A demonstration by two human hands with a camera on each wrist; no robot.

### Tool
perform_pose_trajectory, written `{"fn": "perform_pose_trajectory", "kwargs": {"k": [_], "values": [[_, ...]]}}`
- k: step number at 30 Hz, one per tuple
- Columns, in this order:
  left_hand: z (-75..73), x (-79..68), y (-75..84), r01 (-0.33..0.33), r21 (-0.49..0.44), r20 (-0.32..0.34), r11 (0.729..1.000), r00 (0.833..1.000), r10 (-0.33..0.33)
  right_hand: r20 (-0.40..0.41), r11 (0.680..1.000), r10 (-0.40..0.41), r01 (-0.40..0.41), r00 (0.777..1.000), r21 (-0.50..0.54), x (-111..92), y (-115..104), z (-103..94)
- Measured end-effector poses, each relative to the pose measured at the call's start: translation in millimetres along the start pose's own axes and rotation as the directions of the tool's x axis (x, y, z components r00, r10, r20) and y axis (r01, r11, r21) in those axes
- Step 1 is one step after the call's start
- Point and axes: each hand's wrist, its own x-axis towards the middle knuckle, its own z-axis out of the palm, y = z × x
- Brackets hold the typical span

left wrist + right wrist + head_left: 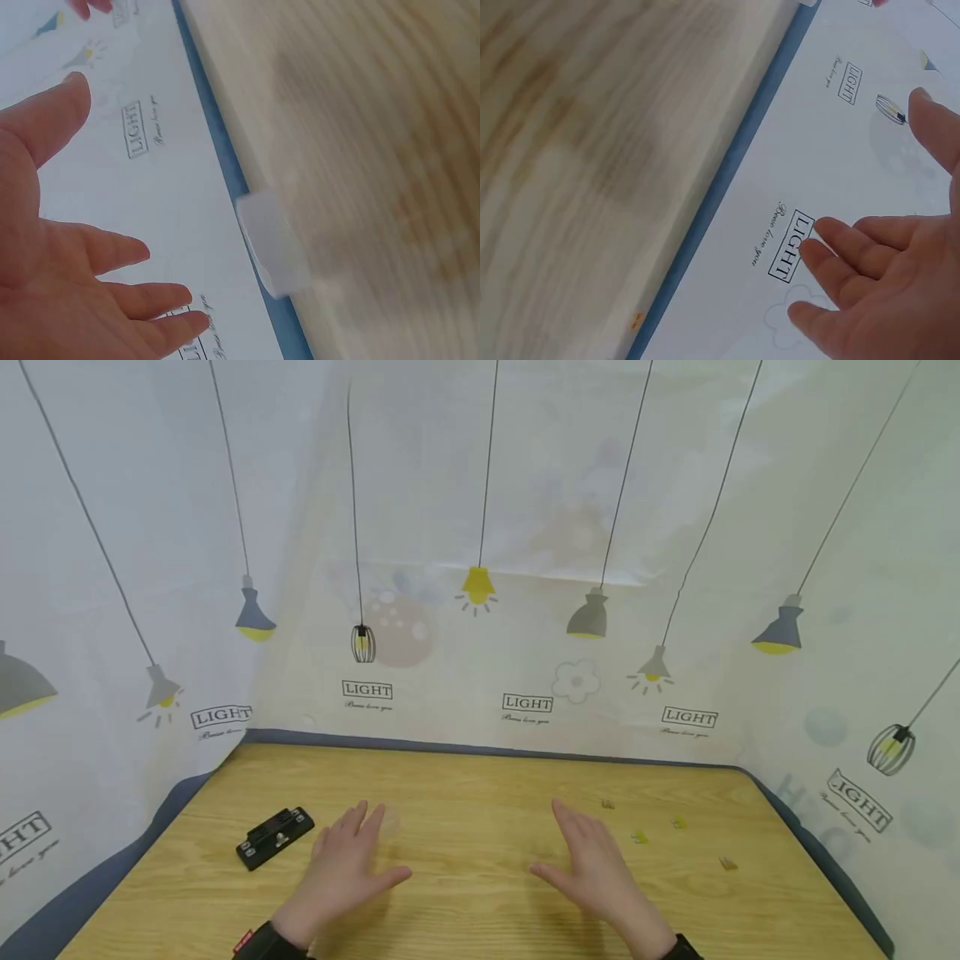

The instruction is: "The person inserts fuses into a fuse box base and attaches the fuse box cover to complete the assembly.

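My left hand (pixel 341 860) is held over the wooden table with its fingers spread and its palm turned inward, holding nothing. Across from it, my right hand (pixel 592 864) has the same spread pose and is also bare of any object. Left of the left hand lies a black oblong device with a raised bar and small silvery parts (pixel 275 837). A clear, whitish translucent piece (pixel 274 244) stands on the table beyond the left fingers, very faint in the head view. Several small pieces lie right of the right hand, among them a yellow-green one (pixel 639 837) and a brownish-orange one (pixel 728 863).
The wood-grain table (pixel 465 910) has a blue-grey border along its back and sides. White sheeting (pixel 450 510) printed with hanging lamps and the word LIGHT rises behind and on both sides. Another yellow-green piece (pixel 678 822) and an orange-brown one (pixel 607 804) lie farther back.
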Motion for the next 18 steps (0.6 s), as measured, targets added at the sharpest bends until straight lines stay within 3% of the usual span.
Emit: {"fn": "perform_pose_trajectory", "kwargs": {"k": [8,18], "values": [[-15.9,-3.8,-34.5,0.016,0.083,-0.114,0.996,0.993,-0.006,0.021,0.994,0.038,-0.04,0.999,0.106,2.0,0.8,6.3],[-33.5,-5.4,-73.0,0.076,0.05,-0.107,0.996,0.992,-0.071,0.129,0.983,0.047,-0.069,0.991,0.172,11.6,-4.7,14.9]]}}
